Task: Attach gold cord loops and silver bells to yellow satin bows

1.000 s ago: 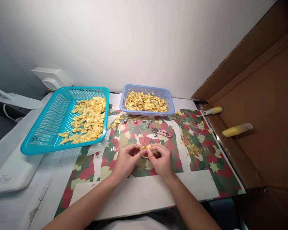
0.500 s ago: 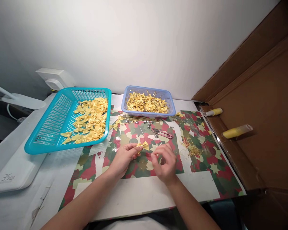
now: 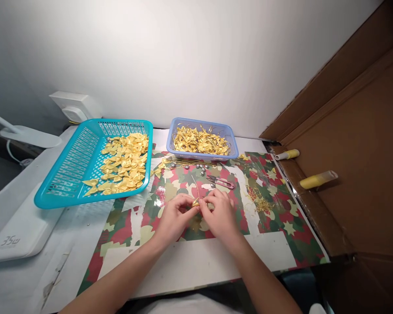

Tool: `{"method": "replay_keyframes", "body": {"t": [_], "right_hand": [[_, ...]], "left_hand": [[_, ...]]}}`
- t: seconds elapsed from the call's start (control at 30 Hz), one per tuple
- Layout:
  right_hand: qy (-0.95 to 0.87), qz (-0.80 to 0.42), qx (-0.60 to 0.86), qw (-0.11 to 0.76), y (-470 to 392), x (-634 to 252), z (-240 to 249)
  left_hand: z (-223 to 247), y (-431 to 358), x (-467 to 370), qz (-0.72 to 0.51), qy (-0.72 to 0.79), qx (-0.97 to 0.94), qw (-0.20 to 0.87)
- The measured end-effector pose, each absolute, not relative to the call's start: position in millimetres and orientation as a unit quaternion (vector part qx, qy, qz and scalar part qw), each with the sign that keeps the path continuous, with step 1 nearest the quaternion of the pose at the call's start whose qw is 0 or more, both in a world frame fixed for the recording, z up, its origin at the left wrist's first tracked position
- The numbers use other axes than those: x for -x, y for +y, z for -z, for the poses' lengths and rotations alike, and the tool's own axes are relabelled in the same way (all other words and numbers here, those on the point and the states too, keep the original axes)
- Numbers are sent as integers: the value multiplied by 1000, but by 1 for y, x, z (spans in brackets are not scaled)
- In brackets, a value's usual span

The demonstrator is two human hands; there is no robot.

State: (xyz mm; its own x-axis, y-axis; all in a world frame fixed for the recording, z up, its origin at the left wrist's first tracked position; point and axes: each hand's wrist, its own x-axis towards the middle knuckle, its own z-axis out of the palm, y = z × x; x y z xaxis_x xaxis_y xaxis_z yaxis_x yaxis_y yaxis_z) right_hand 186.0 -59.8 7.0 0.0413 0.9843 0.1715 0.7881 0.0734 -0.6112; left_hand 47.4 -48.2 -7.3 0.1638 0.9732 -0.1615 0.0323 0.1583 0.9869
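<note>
Between my two hands, over the patterned mat, is a small yellow ribbon bow point(image 3: 195, 203), mostly covered by fingers. My left hand point(image 3: 175, 214) pinches it from the left. My right hand point(image 3: 220, 212) closes its thumb and forefinger at the bow's right side; what exactly those tips grip is too small to tell. A thin gold thread point(image 3: 197, 188) rises from the bow, with a fine needle-like tip point(image 3: 193, 179) at its far end. Just beyond my right hand lie pink-handled thread snips point(image 3: 223, 182) and several small silver bells point(image 3: 203, 169).
A turquoise basket point(image 3: 68, 161) of yellow bows stands at left, on or beside a white power bank point(image 3: 22, 237). A blue basket point(image 3: 201, 155) of bows with gold cords is at the back. Thread scraps point(image 3: 263, 203) lie right, near two yellow tubes point(image 3: 318, 179) on the cardboard wall.
My right hand has moved left and come up against my left hand at the bow. The bow is now turned and more hidden by fingers.
</note>
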Motion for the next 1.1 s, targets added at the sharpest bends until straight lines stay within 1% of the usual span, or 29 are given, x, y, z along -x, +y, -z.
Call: {"method": "replay_keyframes", "body": {"t": [0.1,0.2,0.3,0.43,0.57,0.73,0.8,0.87,0.93,1.03,1.1], "right_hand": [[-622,-321,634,329,-50,-192,-11],[-565,-421,609,363,-42,-197,-15],[-539,-460,596,377,-38,-199,-18],[-536,-470,578,397,-39,-200,-21],[-525,-443,585,431,-46,-204,-23],[-559,-427,590,397,-57,-210,-28],[-594,-380,576,413,-64,-210,-34],[-657,-303,545,423,-74,-206,-40],[-731,-243,520,370,-82,-199,-43],[-721,-135,605,310,-87,-189,-37],[-694,-111,657,273,-83,-186,-28]], "left_hand": [[3,-48,-44,-359,482,-438,668],[0,-45,-40,-306,462,-347,756],[1,-42,-38,-297,448,-289,792],[2,-40,-36,-293,433,-218,824],[0,-39,-35,-287,425,-169,842],[2,-39,-34,-290,429,-203,831],[2,-41,-35,-304,448,-254,801],[1,-43,-38,-330,473,-313,754],[0,-47,-41,-363,491,-373,698],[1,-51,-45,-395,495,-464,619],[3,-54,-47,-392,499,-517,575]]}}
